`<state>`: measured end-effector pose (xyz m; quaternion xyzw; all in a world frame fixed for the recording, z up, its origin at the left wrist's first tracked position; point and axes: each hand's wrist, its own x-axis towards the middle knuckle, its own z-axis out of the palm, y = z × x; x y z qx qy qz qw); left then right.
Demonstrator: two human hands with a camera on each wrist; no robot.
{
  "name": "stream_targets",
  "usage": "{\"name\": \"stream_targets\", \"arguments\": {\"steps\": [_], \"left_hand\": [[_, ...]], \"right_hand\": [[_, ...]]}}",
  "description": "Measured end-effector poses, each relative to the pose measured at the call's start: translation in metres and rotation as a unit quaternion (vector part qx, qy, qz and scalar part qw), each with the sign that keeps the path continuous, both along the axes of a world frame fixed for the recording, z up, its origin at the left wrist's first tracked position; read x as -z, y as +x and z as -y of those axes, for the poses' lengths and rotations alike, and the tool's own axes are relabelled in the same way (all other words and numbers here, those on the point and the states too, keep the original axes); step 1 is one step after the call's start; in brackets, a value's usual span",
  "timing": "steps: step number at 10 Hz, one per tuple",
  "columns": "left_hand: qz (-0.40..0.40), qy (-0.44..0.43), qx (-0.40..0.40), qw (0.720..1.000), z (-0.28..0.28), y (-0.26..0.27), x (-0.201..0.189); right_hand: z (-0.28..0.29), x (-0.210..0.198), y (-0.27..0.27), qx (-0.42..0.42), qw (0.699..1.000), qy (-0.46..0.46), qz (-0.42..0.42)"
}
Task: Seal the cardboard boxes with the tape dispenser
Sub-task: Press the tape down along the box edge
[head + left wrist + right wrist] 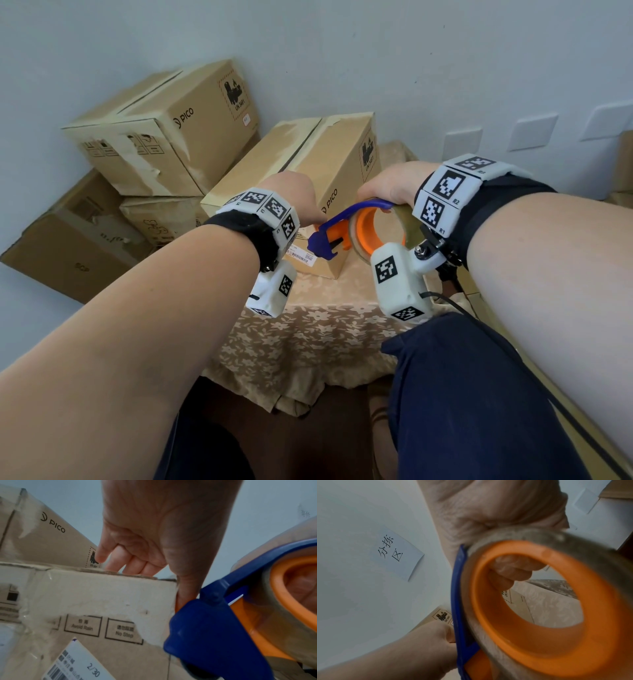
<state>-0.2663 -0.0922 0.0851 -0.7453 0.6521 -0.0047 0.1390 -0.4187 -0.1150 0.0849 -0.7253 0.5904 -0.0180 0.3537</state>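
Note:
A brown PICO cardboard box (pixel 274 164) lies on the table, its top flaps meeting at a dark seam. My left hand (pixel 294 202) rests on its near top corner; in the left wrist view the fingers (pixel 126 563) lie over the top edge and the thumb (pixel 187 588) runs down the box's corner (pixel 102 595). My right hand (pixel 390 186) grips the blue and orange tape dispenser (pixel 342 222) from above, fingers hooked through the orange ring (pixel 539 642). The dispenser's blue head (pixel 214 628) sits at that corner, beside the left thumb. No loose tape end shows.
More cardboard boxes (pixel 164 130) are stacked against the wall at the left, one tilted low down (pixel 68 240). The table wears a floral cloth (pixel 308 329). My knee in dark trousers (pixel 462 394) is at its front edge. A paper sign (pixel 397 553) hangs on the wall.

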Motion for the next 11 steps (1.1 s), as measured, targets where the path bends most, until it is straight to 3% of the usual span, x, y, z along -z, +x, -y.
{"name": "stream_targets", "arguments": {"steps": [1, 3, 5, 6, 8, 9, 10, 11], "left_hand": [[-0.005, -0.002, 0.0, 1.0, 0.0, 0.001, -0.001], [0.0, -0.022, 0.013, 1.0, -0.001, 0.003, 0.0], [0.007, -0.02, 0.018, 1.0, -0.002, 0.008, 0.001], [-0.011, 0.019, 0.017, 1.0, 0.001, 0.019, -0.009], [-0.133, 0.079, -0.005, 0.988, -0.017, 0.05, -0.023], [-0.143, 0.063, 0.017, 0.988, -0.033, 0.06, -0.009], [-0.081, -0.004, 0.066, 0.995, -0.033, 0.064, 0.005], [-0.109, -0.05, 0.046, 0.992, -0.032, 0.067, 0.009]], "right_hand": [[0.002, 0.003, -0.003, 0.022, 0.997, -0.008, 0.067], [-0.015, 0.036, 0.009, -0.035, 0.997, -0.031, -0.057], [-0.002, 0.04, 0.012, 0.006, 0.999, -0.039, -0.012], [-0.001, 0.03, 0.005, 0.045, 0.997, -0.067, 0.006], [-0.002, 0.007, -0.002, 0.059, 0.995, -0.077, -0.032], [-0.013, -0.006, -0.001, 0.071, 0.989, -0.124, -0.046], [-0.03, -0.023, 0.004, 0.101, 0.981, -0.167, -0.008], [-0.031, -0.028, 0.009, 0.135, 0.964, -0.226, 0.046]]}}
